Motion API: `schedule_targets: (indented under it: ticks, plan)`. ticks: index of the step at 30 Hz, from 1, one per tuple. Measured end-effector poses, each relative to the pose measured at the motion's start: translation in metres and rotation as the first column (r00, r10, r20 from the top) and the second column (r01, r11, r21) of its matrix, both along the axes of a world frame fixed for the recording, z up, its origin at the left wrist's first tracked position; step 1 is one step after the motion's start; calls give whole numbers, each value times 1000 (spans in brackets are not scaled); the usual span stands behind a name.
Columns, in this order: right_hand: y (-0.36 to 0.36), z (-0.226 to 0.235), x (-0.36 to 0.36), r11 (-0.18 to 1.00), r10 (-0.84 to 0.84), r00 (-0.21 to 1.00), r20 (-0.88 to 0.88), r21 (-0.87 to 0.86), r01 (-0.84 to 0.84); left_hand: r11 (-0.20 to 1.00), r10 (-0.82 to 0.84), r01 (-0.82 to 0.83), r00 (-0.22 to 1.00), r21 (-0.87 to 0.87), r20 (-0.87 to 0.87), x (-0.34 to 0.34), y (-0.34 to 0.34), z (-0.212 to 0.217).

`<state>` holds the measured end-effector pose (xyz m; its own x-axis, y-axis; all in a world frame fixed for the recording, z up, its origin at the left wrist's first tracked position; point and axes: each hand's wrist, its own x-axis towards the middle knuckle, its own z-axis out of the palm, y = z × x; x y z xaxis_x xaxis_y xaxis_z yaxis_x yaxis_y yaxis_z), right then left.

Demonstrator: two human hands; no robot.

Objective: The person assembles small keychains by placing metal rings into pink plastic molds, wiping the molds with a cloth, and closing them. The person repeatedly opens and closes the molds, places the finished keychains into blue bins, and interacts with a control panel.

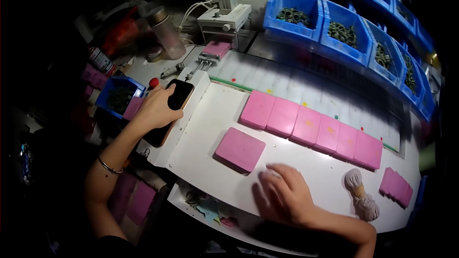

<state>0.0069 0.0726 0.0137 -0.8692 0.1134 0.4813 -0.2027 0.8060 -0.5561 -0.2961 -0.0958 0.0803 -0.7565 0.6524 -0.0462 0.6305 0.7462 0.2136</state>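
My left hand [159,108] lies across a dark smartphone [180,94] on the white machine's left ledge. Its thumb and a finger are spread over the phone, while the other fingers, partly hidden, are close to a red button [154,82]. My right hand [288,195] hovers low over the white worktop [201,162], fingers apart, slightly curled and a bit blurred, holding nothing. Just beyond its fingertips sits a single pink rectangular block [240,149]. Behind that, a row of several pink blocks [306,124] runs side by side along the slatted panel; some have faint yellow marks.
Blue bins [345,32] of small greenish parts rise at the back right. A tied grey-white bundle [359,193] and smaller pink pieces [396,187] lie at the right. An open drawer [210,210] juts below the front edge. At left are a blue bin [119,96] and a bottle [167,33].
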Motion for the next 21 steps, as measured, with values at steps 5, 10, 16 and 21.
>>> schedule_targets:
  ticks: [5, 10, 16, 21]
  plan:
    - [-5, 4, -31, 997, -72, 983, 166, 38, 67, 958, -233, 278, 894, 66, -384, 34, 19, -15]
    - [-4, -4, -26, 987, -144, 985, 93, -57, 150, 891, -454, 447, 866, 85, 208, 135, 51, -25]
    - [23, -15, 21, 978, -100, 982, 161, -167, 127, 839, -533, 514, 843, 179, 76, 177, 92, -51]
    - [36, -3, 77, 671, -191, 961, 198, -688, 276, 447, -796, 487, 599, 750, 86, 203, 110, -53]
